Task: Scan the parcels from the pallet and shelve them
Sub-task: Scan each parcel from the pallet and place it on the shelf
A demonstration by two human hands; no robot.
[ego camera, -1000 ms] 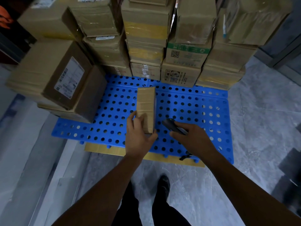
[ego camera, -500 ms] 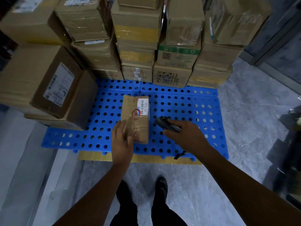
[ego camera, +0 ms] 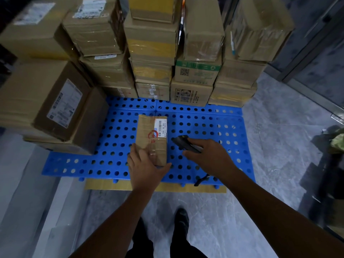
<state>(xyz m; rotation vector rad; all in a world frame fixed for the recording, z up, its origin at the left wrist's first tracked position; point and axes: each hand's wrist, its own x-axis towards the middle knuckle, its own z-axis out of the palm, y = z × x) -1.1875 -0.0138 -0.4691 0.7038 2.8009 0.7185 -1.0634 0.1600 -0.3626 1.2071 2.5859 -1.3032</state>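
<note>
left hand grips the brown cardboard parcel, right hand the black scanner; i should aim squarely at its label.

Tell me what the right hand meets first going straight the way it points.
Probably the small parcel that the left hand holds: the scanner in the right hand aims at its labelled right side. Height is unclear, so it might pass just above.
</note>
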